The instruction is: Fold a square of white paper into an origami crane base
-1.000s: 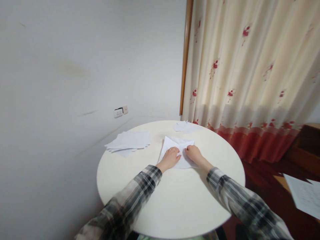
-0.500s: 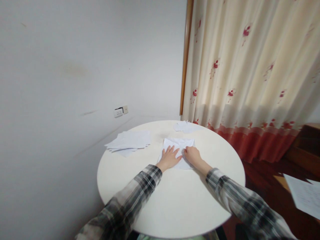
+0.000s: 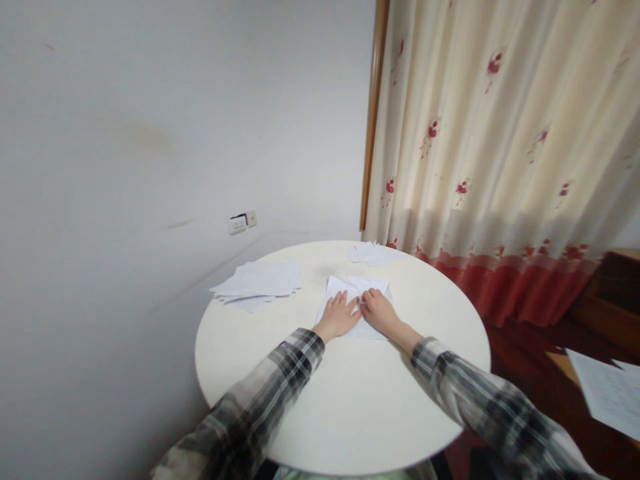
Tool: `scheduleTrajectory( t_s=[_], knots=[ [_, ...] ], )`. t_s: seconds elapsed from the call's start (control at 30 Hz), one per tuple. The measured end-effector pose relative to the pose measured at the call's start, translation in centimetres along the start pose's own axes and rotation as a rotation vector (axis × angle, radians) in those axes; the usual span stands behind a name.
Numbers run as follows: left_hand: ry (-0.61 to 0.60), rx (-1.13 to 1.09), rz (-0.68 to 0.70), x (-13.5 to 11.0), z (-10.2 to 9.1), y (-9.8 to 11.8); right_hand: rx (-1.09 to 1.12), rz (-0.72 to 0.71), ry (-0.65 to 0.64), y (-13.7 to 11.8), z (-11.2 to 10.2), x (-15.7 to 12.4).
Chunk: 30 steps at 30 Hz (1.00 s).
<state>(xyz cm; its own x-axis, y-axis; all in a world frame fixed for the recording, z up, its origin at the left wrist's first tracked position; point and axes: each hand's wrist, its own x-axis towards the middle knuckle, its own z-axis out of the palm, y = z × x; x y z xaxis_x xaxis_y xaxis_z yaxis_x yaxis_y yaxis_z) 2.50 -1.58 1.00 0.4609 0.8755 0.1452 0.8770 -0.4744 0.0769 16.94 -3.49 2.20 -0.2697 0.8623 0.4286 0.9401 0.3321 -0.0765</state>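
A white, creased sheet of paper (image 3: pixel 353 285), which looks folded, lies on the round white table (image 3: pixel 345 407). My left hand (image 3: pixel 340 315) rests flat on its left part with the fingers spread and the thumb pointing right. Close beside that thumb, my right hand (image 3: pixel 379 310) has its fingers bent and drawn together on the middle of the paper, in a pinch. The fingertips and the bit of paper under them are partly hidden. Both hands cover much of the sheet's lower half.
To the left on the table lies a loose stack of white paper (image 3: pixel 265 279). Smaller paper pieces (image 3: pixel 371 253) sit at the far edge. A wall with a socket (image 3: pixel 237 225) stands behind on the left, a flowered curtain (image 3: pixel 465 133) on the right. More sheets (image 3: pixel 605 387) show at lower right.
My right hand has shifted slightly left toward my left thumb, its fingers now at the middle of the paper. My left hand stays pressed in nearly the same place.
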Motion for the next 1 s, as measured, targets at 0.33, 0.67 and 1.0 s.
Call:
scheduleTrajectory(
  t_s=[0.33,0.67,1.0],
  knots=[
    [-0.004,-0.022,-0.001,0.0,-0.3,0.0,0.162,-0.085,-0.174,1.7,1.7,0.9],
    [0.015,-0.042,0.034,-0.2,-0.4,-0.2,0.032,0.108,-0.254,3.3,0.3,1.5],
    [0.121,-0.072,0.113,0.4,-1.1,-1.8,-0.205,0.160,-0.100,1.2,-1.6,0.4]
  ],
)
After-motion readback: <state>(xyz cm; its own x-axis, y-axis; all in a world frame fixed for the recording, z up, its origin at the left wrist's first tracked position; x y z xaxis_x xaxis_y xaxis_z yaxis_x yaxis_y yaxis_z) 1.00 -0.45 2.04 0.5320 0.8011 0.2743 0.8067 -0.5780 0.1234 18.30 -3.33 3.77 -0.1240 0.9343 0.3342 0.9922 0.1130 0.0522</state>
